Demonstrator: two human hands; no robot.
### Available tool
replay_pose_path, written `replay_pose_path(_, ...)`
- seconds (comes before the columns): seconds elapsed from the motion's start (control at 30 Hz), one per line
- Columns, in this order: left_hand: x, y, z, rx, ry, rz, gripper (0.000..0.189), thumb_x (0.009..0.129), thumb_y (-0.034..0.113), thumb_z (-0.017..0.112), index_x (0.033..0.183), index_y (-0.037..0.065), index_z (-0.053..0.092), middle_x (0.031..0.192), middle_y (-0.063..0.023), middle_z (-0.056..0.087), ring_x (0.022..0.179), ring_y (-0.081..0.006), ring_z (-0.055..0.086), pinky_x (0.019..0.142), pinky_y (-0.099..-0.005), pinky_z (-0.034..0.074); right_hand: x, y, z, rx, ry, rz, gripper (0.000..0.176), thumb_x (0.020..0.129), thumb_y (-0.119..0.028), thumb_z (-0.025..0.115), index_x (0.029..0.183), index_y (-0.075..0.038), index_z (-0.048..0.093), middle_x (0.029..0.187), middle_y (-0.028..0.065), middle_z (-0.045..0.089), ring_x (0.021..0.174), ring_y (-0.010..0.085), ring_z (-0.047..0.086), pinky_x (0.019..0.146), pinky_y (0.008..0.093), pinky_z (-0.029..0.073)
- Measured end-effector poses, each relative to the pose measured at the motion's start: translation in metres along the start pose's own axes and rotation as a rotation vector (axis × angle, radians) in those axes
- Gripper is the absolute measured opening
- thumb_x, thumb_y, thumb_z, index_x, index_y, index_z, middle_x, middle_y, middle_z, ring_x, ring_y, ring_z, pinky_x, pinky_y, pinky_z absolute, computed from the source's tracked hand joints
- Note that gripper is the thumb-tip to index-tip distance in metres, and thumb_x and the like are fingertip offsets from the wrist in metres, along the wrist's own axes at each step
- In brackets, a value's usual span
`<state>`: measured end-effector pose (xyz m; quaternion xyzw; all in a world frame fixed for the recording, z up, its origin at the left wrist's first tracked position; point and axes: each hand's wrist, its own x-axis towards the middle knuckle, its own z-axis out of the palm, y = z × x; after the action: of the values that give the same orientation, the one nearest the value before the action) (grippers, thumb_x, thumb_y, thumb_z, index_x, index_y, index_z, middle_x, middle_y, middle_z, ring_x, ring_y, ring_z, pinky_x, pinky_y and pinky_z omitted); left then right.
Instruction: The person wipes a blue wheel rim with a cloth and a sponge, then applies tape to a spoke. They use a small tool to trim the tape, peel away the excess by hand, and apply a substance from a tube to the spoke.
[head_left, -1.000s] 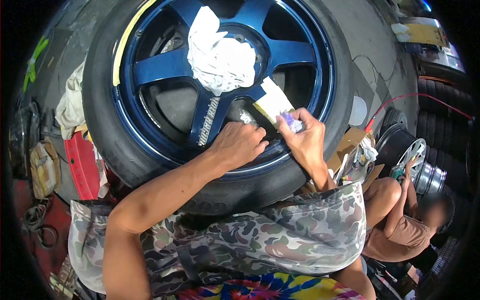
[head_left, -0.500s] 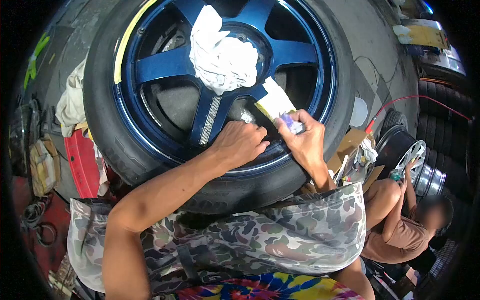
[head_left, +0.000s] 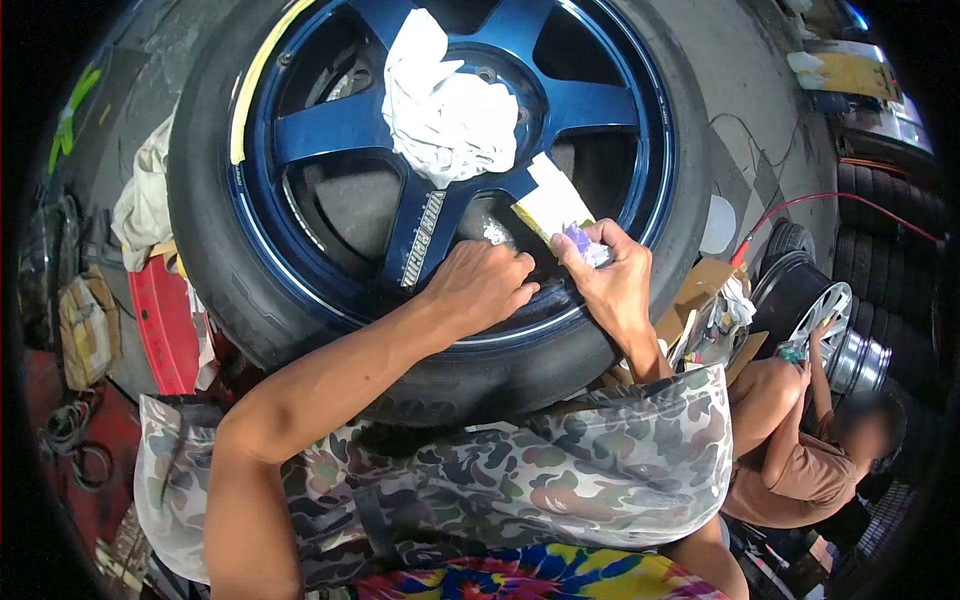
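Blue paint on the rim [head_left: 330, 130] looks glossy, and that finish is what I judge most at risk. The left hand [head_left: 480, 285] is curled knuckles-up against the lower lip of the rim, its fingertips tucked under, so I cannot tell whether they grip anything. The right hand [head_left: 610, 285], just beside it, pinches a small purple-and-white piece [head_left: 580, 240] between thumb and fingers, touching a white-and-yellow card [head_left: 550, 205] that leans in the gap between two spokes. A slip of either hand could drag that piece across the lacquer and mark it, and the card could drop behind the spokes. The white rag [head_left: 445, 115] sits loosely on the hub and could slide off. The tyre [head_left: 210, 250] rests against the person's lap, so a shifted knee might tip the wheel.
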<state>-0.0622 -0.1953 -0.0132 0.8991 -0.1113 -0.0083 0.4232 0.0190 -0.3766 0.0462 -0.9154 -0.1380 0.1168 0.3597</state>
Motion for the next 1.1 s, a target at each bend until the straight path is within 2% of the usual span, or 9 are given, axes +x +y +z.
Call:
replay_pose_path(0.13,-0.002,-0.001,0.002,-0.018,-0.011,-0.006,0.027,0.091,0.026,0.079,0.085,0.001,0.070,0.071,-0.0185,0.069,0.071,-0.0394,0.071,0.067,-0.0497,0.056,0.010,0.000,-0.002,-0.056,0.102,0.055,0.026,0.090,-0.022,0.084,0.091,0.001,0.074,0.076,0.0144,0.075,0.072,0.0128,0.070,0.068,0.0338,0.056)
replay_pose_path(0.27,-0.001,0.000,0.000,-0.012,-0.045,-0.026,0.028,0.091,0.026,0.079,0.085,0.001,0.070,0.073,-0.0183,0.070,0.071,-0.0393,0.071,0.068,-0.0494,0.056,0.004,0.005,-0.002,0.003,0.012,-0.052,0.028,0.090,-0.024,0.084,0.092,0.002,0.074,0.074,0.0146,0.074,0.069,0.0137,0.069,0.064,0.0342,0.055)
replay_pose_path(0.4,0.000,0.002,0.000,-0.012,-0.029,-0.014,0.028,0.092,0.027,0.079,0.086,0.001,0.070,0.076,-0.0181,0.071,0.072,-0.0387,0.072,0.069,-0.0489,0.056,0.006,0.001,-0.004,-0.030,0.057,0.101,0.029,0.089,-0.024,0.084,0.092,0.002,0.074,0.076,0.0146,0.074,0.071,0.0150,0.071,0.068,0.0353,0.056)
replay_pose_path(0.47,0.002,0.003,-0.002,0.006,-0.091,-0.066,0.028,0.093,0.028,0.078,0.087,0.001,0.070,0.078,-0.0180,0.072,0.074,-0.0382,0.072,0.070,-0.0485,0.056,0.001,0.006,-0.002,-0.028,0.004,-0.092,0.027,0.090,-0.024,0.084,0.091,0.002,0.074,0.075,0.0144,0.074,0.069,0.0156,0.070,0.066,0.0352,0.056)
replay_pose_path(0.5,0.003,0.003,-0.002,0.008,-0.090,-0.062,0.028,0.093,0.028,0.078,0.087,0.001,0.070,0.078,-0.0180,0.072,0.074,-0.0382,0.072,0.070,-0.0485,0.056,0.003,0.007,-0.005,-0.017,0.006,-0.070,0.026,0.090,-0.023,0.083,0.091,0.001,0.074,0.076,0.0144,0.074,0.070,0.0159,0.070,0.067,0.0353,0.056)
replay_pose_path(0.6,0.002,0.001,-0.001,0.006,-0.081,-0.052,0.029,0.093,0.029,0.078,0.087,0.001,0.071,0.079,-0.0176,0.072,0.076,-0.0379,0.073,0.070,-0.0480,0.057,0.011,0.014,-0.017,0.046,0.232,0.025,0.025,0.090,-0.023,0.085,0.089,-0.001,0.074,0.077,0.0076,0.076,0.072,0.0095,0.067,0.066,0.0321,0.055)
replay_pose_path(0.73,0.005,0.004,0.000,0.005,-0.110,-0.072,0.027,0.093,0.029,0.078,0.089,0.003,0.071,0.080,-0.0162,0.073,0.077,-0.0382,0.073,0.071,-0.0482,0.057,0.006,0.013,-0.011,0.178,0.082,0.046,0.024,0.090,-0.022,0.085,0.089,-0.001,0.075,0.077,0.0038,0.075,0.070,0.0075,0.064,0.064,0.0291,0.053)
replay_pose_path(0.9,0.004,0.005,-0.004,0.016,-0.115,-0.065,0.026,0.093,0.027,0.077,0.091,0.001,0.072,0.082,-0.0189,0.074,0.080,-0.0389,0.074,0.074,-0.0486,0.059,0.006,-0.005,-0.010,-0.055,0.025,0.063,0.028,0.086,-0.022,0.085,0.089,0.003,0.073,0.073,0.0165,0.073,0.069,0.0135,0.070,0.066,0.0344,0.057)
replay_pose_path(1.1,0.003,0.005,-0.005,0.030,-0.151,-0.089,0.025,0.093,0.025,0.077,0.091,0.001,0.072,0.081,-0.0196,0.073,0.079,-0.0393,0.074,0.073,-0.0493,0.059,0.008,-0.003,-0.009,-0.060,0.004,0.006,0.027,0.088,-0.023,0.084,0.089,0.003,0.074,0.073,0.0175,0.074,0.068,0.0154,0.071,0.065,0.0350,0.056)
